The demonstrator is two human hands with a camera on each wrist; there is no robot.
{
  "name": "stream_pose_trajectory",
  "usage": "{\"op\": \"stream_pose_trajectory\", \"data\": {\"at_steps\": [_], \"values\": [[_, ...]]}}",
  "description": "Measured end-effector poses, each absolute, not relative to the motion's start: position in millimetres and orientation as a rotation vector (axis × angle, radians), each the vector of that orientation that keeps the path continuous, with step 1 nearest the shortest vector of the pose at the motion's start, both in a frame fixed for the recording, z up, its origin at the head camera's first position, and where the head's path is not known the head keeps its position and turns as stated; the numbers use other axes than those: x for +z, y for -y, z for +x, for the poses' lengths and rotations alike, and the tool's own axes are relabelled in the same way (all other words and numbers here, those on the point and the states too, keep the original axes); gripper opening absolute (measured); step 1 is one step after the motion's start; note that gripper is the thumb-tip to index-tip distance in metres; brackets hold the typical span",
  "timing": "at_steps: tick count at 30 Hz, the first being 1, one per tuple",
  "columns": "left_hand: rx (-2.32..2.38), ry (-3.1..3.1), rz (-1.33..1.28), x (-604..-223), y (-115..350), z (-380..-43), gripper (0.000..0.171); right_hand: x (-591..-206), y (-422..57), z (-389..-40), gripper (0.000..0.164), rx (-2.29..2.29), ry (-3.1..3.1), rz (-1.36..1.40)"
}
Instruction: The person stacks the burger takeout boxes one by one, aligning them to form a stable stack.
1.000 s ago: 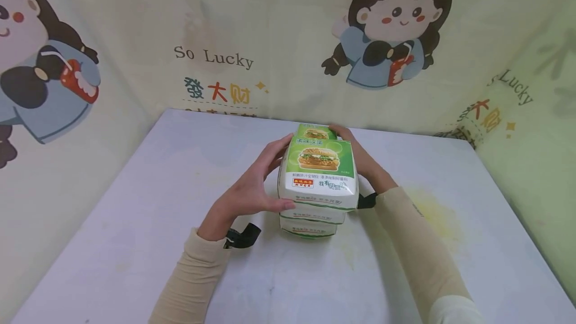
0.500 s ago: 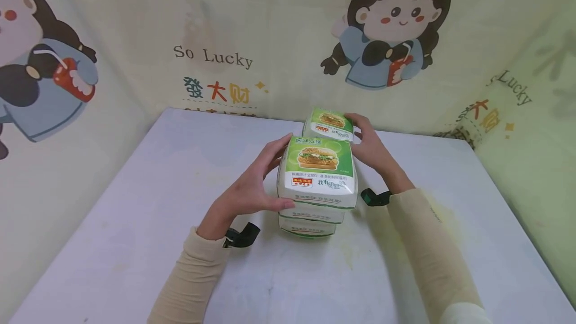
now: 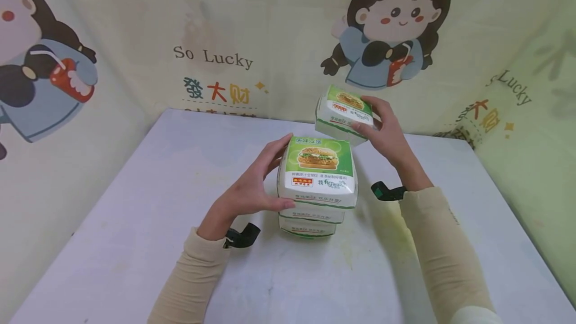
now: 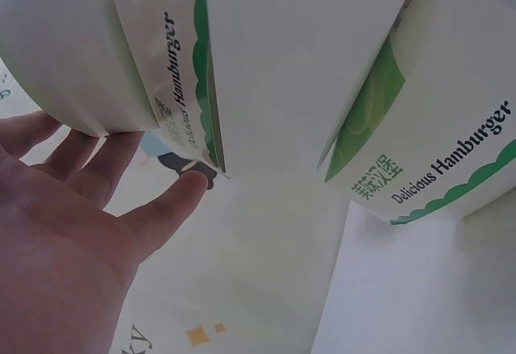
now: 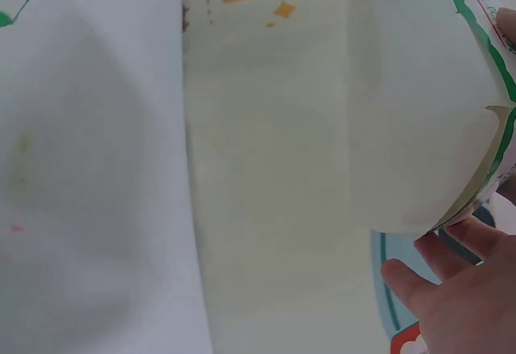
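Beside a stack of paper hamburger boxes, my left hand (image 3: 249,189) grips the top box (image 3: 318,184) by its left side, thumb at the front edge and fingers toward the back. Two more boxes show under it, a middle box (image 3: 315,215) and a bottom box (image 3: 308,228). Behind the stack, my right hand (image 3: 387,134) holds another hamburger box (image 3: 344,114) by its right side, tilted and raised. In the right wrist view its plain white side (image 5: 427,128) faces the camera, with my fingertips (image 5: 403,277) at its edge.
A white table (image 3: 157,214) carries the stack near its middle. Behind it hangs a printed cloth (image 3: 288,39) with cartoon figures and lettering, which also runs along both sides. A yellowish stain (image 3: 396,229) marks the table at right.
My right hand has lifted the rear hamburger box up and to the right, away from behind the stack. My left hand and the stack stay in place.
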State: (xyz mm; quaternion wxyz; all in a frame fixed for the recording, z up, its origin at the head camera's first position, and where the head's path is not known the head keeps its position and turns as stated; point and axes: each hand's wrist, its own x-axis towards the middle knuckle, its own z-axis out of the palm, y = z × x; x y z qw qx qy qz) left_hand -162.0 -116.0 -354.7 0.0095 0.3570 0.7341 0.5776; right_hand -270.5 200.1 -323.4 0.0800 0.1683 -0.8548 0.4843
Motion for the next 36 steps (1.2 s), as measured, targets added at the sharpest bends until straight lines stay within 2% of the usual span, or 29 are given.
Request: {"op": "stream_pose_trajectory", "data": {"at_steps": [13, 36], "values": [[1.803, -2.296, 1.111, -354, 115, -162, 0.113, -292, -197, -254, 0.07, 1.377, 2.399, 0.552], [1.812, -2.305, 1.075, -353, 116, -161, 0.111, -249, -178, -203, 0.063, 1.369, 2.216, 0.758]]}}
